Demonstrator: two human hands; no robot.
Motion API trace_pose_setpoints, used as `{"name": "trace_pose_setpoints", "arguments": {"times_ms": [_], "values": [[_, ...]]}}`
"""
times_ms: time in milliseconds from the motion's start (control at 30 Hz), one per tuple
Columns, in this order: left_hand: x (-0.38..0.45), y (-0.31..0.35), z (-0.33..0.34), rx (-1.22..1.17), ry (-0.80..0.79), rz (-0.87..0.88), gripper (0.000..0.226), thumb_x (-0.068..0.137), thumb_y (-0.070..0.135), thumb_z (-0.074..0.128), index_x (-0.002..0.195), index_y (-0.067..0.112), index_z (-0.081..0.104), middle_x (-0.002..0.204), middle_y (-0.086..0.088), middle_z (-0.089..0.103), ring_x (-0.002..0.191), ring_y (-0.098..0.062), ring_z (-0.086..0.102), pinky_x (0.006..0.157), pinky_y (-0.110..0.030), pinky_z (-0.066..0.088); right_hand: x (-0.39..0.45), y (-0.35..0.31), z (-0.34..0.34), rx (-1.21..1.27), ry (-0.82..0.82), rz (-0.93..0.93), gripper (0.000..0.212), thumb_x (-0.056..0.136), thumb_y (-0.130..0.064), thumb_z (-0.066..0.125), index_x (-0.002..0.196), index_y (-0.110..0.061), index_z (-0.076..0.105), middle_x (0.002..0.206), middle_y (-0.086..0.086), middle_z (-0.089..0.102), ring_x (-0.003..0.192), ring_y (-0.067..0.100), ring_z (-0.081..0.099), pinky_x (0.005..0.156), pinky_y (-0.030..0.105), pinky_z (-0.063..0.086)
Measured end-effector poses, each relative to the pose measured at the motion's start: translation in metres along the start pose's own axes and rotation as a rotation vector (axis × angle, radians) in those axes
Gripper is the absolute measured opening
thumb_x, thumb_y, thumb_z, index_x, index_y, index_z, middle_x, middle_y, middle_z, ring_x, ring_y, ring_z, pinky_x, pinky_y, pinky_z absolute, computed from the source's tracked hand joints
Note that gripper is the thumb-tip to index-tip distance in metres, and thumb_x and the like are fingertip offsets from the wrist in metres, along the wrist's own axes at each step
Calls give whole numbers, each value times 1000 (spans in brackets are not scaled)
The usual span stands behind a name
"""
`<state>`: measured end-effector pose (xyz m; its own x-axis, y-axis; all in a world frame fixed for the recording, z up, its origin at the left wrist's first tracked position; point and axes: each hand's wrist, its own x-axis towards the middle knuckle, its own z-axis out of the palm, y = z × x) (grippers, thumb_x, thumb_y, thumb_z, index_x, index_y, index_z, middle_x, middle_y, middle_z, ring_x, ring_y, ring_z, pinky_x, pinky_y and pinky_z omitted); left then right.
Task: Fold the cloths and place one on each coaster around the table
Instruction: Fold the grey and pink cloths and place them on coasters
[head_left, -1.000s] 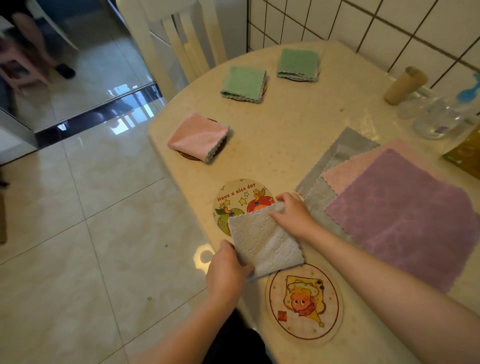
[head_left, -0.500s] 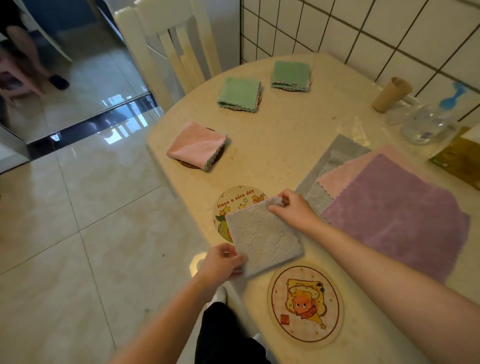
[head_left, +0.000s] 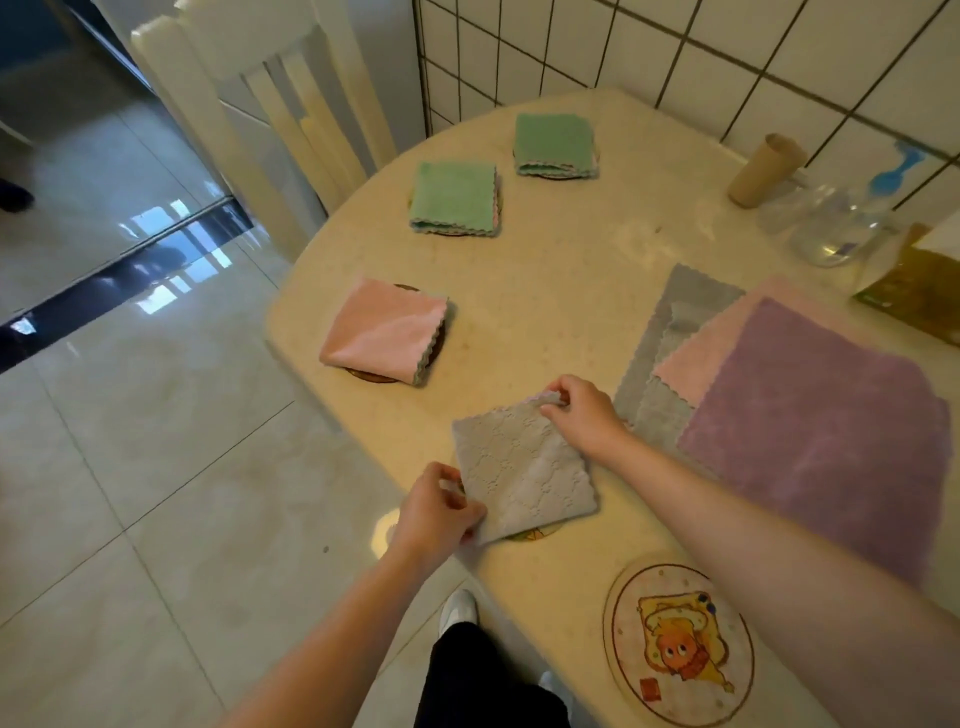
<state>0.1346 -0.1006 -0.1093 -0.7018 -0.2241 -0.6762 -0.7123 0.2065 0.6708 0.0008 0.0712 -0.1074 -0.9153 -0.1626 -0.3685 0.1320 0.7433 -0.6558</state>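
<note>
A folded grey cloth lies over a picture coaster near the table's front edge, hiding almost all of it. My left hand pinches its near left corner. My right hand pinches its far right corner. A bare coaster with an orange cartoon lies to the right, close to me. Further off, a folded pink cloth and two folded green cloths each rest on a coaster. Unfolded purple, pink and grey cloths are stacked at the right.
A cream table stands against a tiled wall. A cardboard tube, a clear spray bottle and a yellow packet sit at the back right. A cream chair stands at the far left side. Glossy floor tiles lie to the left.
Both hands slid the folded grey cloth away from me and onto the apple-picture coaster, which now shows only at its near rim. The camera view shifted too.
</note>
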Motion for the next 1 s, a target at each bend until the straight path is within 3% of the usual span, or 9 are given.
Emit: {"name": "trace_pose_setpoints", "arguments": {"times_ms": [100,167,267,367,500,667,767,900,1000], "values": [[4,4,-3,251,-1,179,66,79,18,70,129,33,30,82,0,64,73,-13,63,67,-31,55,4,-1,6,-15,50,36,20,88,-18,63,104,-8,58,100,6,63,84,16,55,69,25,41],[7,6,-5,416,20,322,86,78,20,69,139,42,13,89,4,62,74,-12,61,65,-33,55,5,-1,9,-12,93,47,20,86,-19,65,101,-9,57,97,5,63,83,17,55,69,26,43],[14,8,-14,605,34,393,104,74,35,70,143,49,-7,107,8,51,81,-15,60,65,-35,55,5,0,12,-30,132,53,22,85,-21,67,100,-11,55,92,2,59,83,19,57,69,28,46],[18,12,-23,727,17,404,114,72,45,72,141,50,-19,102,8,45,74,-14,58,61,-35,55,6,2,12,-36,175,62,22,85,-20,67,101,-12,54,87,-1,55,80,16,55,67,25,43],[22,14,-29,856,-34,413,102,75,56,64,146,43,-9,99,8,38,82,-19,56,67,-40,55,2,6,6,-34,240,84,13,89,-20,61,99,-17,55,89,-4,58,78,12,56,67,25,48],[28,23,-33,915,-89,344,104,73,62,63,149,36,-3,107,7,41,97,-18,56,68,-30,50,-16,22,-9,-39,269,83,4,90,-22,57,92,-25,54,88,-10,58,77,6,56,66,23,48],[28,39,-27,947,-38,326,97,71,65,63,146,35,10,115,5,39,102,-18,56,72,-31,51,-35,39,-27,-23,285,49,4,90,-16,58,92,-19,57,86,-8,58,74,6,55,60,12,42],[22,65,-2,895,25,516,67,86,51,56,142,28,26,121,1,41,111,-22,53,82,-33,49,-63,72,-52,-39,311,81,8,89,-14,57,90,-21,55,85,-9,56,77,9,56,66,24,48],[12,76,31,900,-37,707,48,92,42,50,135,25,36,122,1,44,118,-20,47,88,-29,40,-84,104,-68,-78,339,118,14,88,-12,58,87,-24,51,88,-7,54,78,10,55,66,23,46]]}}
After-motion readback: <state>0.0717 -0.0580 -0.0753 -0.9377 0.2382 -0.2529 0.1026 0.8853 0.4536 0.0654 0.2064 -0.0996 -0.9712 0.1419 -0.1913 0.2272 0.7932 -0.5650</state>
